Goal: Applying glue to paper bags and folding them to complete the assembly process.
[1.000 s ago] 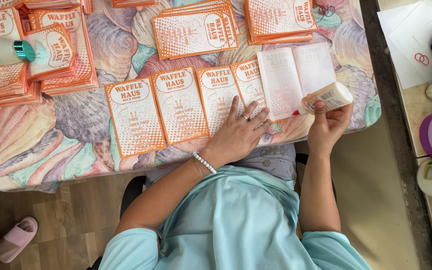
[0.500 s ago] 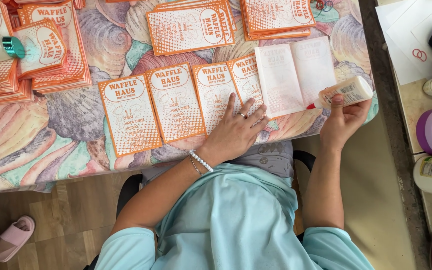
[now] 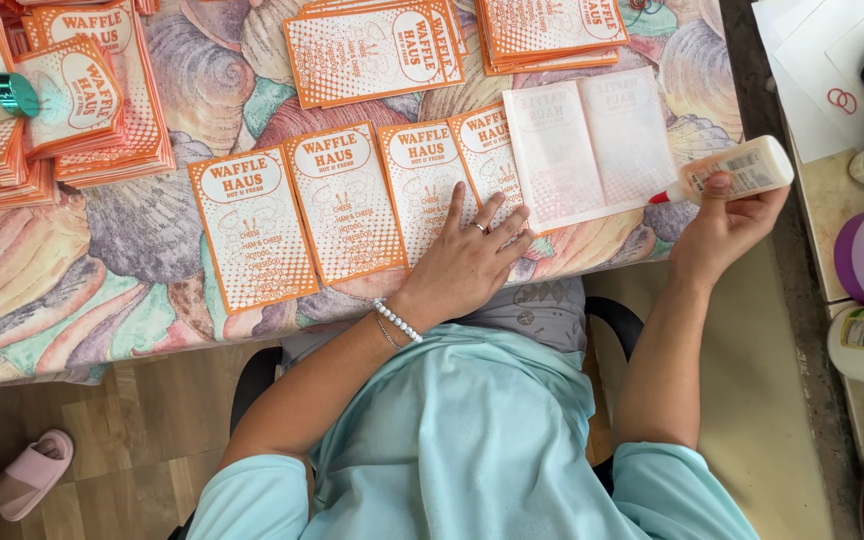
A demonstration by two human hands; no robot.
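the left hand [image 3: 467, 262] stays flat, its grip spread wide on the row of orange cards [image 3: 352, 205]. the right hand [image 3: 722, 225] has its grip closed round the glue bottle [image 3: 737, 170], now tipped lower, red tip at the blank opened card's [image 3: 592, 150] edge. beyond lie card stacks [image 3: 372, 50] on the worktop [image 3: 52, 260].

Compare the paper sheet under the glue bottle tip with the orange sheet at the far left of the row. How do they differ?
The pale sheet lies blank side up, faint print showing through; the far-left orange sheet lies printed side up. The pale sheet looks wider, opened out with a centre fold; the orange sheet is narrow. The glue bottle in the right hand points at the pale sheet only. Both lie flat on the shell-patterned tablecloth.
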